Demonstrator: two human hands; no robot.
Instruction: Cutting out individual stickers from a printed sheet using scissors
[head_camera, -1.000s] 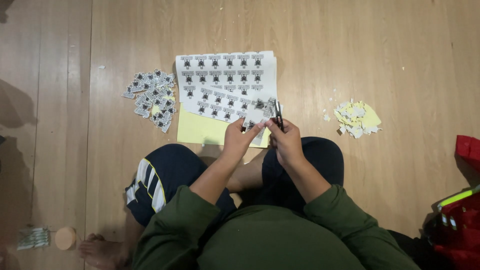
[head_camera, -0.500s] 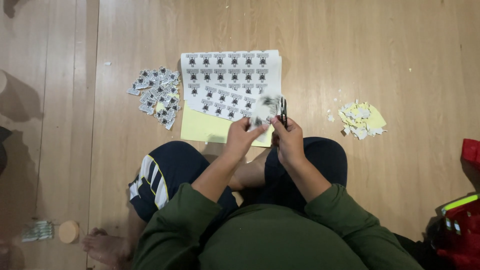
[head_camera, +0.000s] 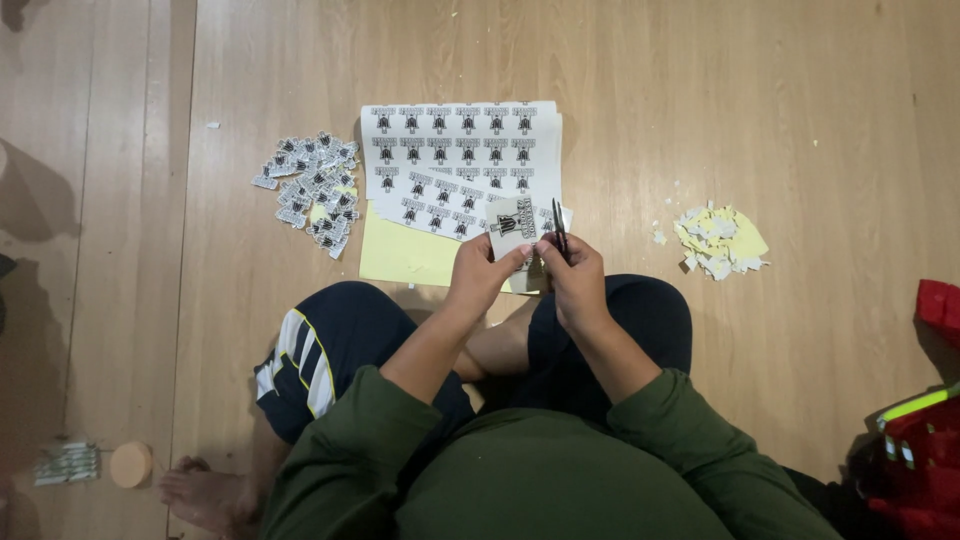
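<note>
Seated cross-legged on a wooden floor (head_camera: 700, 100), left hand (head_camera: 478, 272) pinching a small printed cutout (head_camera: 512, 221), right hand (head_camera: 574, 280) gripping scissors (head_camera: 559, 228). Printed sheets (head_camera: 460, 150) ahead; cut pieces (head_camera: 312, 190) left, scraps (head_camera: 718, 240) right.

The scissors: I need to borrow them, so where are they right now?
In the head view, the scissors are in the right hand, blades up, beside the small cutout held by the left hand.
</note>
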